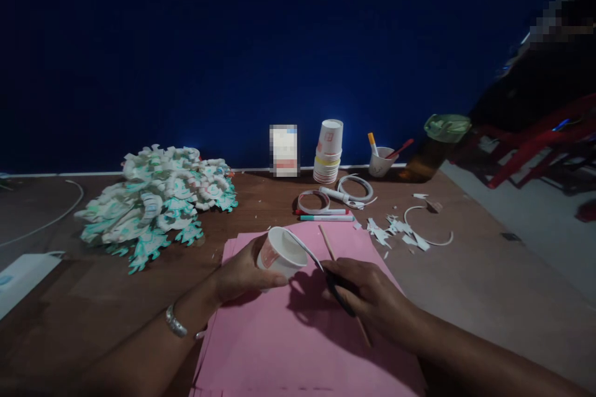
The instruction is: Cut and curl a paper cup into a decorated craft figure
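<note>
My left hand (242, 274) is closed around a white paper cup (282, 253), tipped on its side with its mouth facing up and right, over a stack of pink paper sheets (298, 335). My right hand (367, 294) grips black-handled scissors (338, 294), whose blades reach up to the cup's rim. A thin curled strip of the rim (305, 247) hangs off the cup at the blade. A thin wooden stick (328, 245) lies on the pink paper, partly under my right hand.
A heap of cut white and teal paper pieces (156, 201) lies at the left. At the back stand a stack of paper cups (328, 152), a cup with pens (380, 161), rim rings (356, 187), two markers (326, 215) and paper scraps (400, 229). Red chairs (535, 142) stand at the right.
</note>
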{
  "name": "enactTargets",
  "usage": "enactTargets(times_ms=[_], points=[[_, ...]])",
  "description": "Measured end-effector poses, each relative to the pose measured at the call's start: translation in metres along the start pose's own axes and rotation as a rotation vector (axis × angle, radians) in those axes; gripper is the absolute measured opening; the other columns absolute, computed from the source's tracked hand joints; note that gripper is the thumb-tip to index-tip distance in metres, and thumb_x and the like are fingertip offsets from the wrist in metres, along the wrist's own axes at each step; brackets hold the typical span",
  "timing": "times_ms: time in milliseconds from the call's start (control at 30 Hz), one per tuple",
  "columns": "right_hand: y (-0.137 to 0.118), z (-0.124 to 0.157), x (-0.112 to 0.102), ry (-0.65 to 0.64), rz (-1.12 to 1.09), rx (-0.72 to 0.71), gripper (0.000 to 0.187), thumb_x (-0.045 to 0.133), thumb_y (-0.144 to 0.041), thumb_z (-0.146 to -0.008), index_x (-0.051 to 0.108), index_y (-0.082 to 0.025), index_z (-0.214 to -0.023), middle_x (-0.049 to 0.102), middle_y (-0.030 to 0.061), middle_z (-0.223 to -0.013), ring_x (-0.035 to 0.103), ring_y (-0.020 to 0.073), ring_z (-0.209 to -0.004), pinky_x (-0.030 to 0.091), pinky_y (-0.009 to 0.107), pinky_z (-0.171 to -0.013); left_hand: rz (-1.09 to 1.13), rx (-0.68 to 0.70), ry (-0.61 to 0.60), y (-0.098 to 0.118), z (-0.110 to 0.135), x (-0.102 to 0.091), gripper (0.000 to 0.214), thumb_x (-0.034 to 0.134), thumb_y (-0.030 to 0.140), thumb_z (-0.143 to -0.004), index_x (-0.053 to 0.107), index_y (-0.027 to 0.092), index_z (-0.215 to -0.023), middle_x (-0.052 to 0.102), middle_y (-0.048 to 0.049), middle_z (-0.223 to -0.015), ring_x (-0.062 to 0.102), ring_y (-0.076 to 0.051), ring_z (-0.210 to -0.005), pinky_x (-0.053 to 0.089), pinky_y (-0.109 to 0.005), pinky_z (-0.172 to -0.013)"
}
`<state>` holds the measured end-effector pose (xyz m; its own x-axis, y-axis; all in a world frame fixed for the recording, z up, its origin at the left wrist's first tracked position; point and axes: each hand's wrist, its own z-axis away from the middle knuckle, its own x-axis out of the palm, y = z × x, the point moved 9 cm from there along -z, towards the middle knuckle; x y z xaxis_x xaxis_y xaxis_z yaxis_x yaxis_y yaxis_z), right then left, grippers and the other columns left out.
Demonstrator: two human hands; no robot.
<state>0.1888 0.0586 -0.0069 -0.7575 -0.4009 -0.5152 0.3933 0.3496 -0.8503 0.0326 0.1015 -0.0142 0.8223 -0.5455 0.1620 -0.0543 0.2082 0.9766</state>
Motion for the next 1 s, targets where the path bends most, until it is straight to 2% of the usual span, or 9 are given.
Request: enactTargets(times_ms=[200,333,400,500,533,600,767,1000], points=[[0.0,0.0,0.001,0.015,0.011,-0.019,0.013,0.053,-0.015,-0.095,0.066,-0.019,-0.096,0.068,0.0025,-0.087,0.059,0.0149,-0.075,0.043,0.024,-0.069,0.046,0.012,-0.002,-0.005,0.002,-0.003,0.054,0.088,0.031,-0.058,0.069,0.014,-0.106,0.066,-0.0045,-0.083,0.054,-0.014,-0.072,0.041,-0.022,-0.061],[0.002,-0.002,0.0,0.025,0.021,-0.003,0.014,0.054,-0.017,-0.095,0.067,-0.019,-0.097,0.068,0.0023,-0.085,0.059,0.0147,-0.073,0.043,0.025,-0.068,0.003,0.005,0.015,-0.008,0.001,-0.007,0.064,0.088,0.04,-0.058,0.065,0.013,-0.111,0.067,-0.0061,-0.085,0.057,-0.016,-0.072,0.041,-0.022,-0.058],[0.005,-0.002,-0.004,0.055,0.037,0.005,0.016,0.054,-0.019,-0.096,0.068,-0.019,-0.103,0.07,0.0031,-0.087,0.061,0.0155,-0.075,0.044,0.025,-0.07,-0.104,0.034,0.094,-0.004,0.0,-0.012,0.07,0.087,0.041,-0.059,0.062,0.016,-0.119,0.069,-0.008,-0.097,0.061,-0.02,-0.082,0.047,-0.025,-0.064],[0.009,-0.001,-0.009,0.108,0.097,-0.003,0.023,0.053,-0.02,-0.096,0.067,-0.017,-0.114,0.071,0.0058,-0.09,0.063,0.0176,-0.078,0.046,0.028,-0.072,-0.401,0.134,0.317,0.015,0.004,-0.018,0.077,0.088,0.032,-0.056,0.057,0.024,-0.127,0.065,-0.0077,-0.125,0.06,-0.027,-0.112,0.05,-0.033,-0.091],[0.01,-0.001,-0.009,0.119,0.127,-0.01,0.025,0.053,-0.021,-0.096,0.066,-0.016,-0.116,0.07,0.0065,-0.09,0.063,0.0182,-0.078,0.046,0.028,-0.072,-0.494,0.153,0.358,0.02,0.006,-0.016,0.078,0.089,0.03,-0.056,0.057,0.024,-0.128,0.064,-0.007,-0.129,0.058,-0.028,-0.118,0.049,-0.035,-0.097],[0.01,0.0,-0.008,0.125,0.188,-0.031,0.027,0.052,-0.022,-0.096,0.066,-0.016,-0.118,0.069,0.0071,-0.089,0.063,0.0188,-0.078,0.046,0.029,-0.07,-0.626,0.163,0.4,0.026,0.008,-0.01,0.073,0.087,0.03,-0.059,0.057,0.024,-0.126,0.065,-0.0059,-0.128,0.059,-0.028,-0.119,0.049,-0.036,-0.099],[0.011,0.001,-0.005,0.109,0.252,-0.051,0.027,0.05,-0.021,-0.097,0.066,-0.018,-0.119,0.069,0.0068,-0.09,0.063,0.0182,-0.077,0.045,0.028,-0.069,-0.716,0.072,0.387,0.019,0.009,-0.008,0.052,0.081,0.036,-0.068,0.061,0.021,-0.114,0.074,-0.0043,-0.108,0.069,-0.025,-0.099,0.055,-0.034,-0.086],[0.007,0.0,-0.006,0.101,0.239,-0.067,0.029,0.052,-0.018,-0.095,0.066,-0.019,-0.121,0.067,0.0051,-0.087,0.061,0.0173,-0.075,0.043,0.027,-0.067,-0.629,0.064,0.297,0.012,0.008,-0.011,0.056,0.082,0.034,-0.066,0.06,0.02,-0.115,0.075,-0.0048,-0.106,0.07,-0.024,-0.096,0.056,-0.034,-0.083]])
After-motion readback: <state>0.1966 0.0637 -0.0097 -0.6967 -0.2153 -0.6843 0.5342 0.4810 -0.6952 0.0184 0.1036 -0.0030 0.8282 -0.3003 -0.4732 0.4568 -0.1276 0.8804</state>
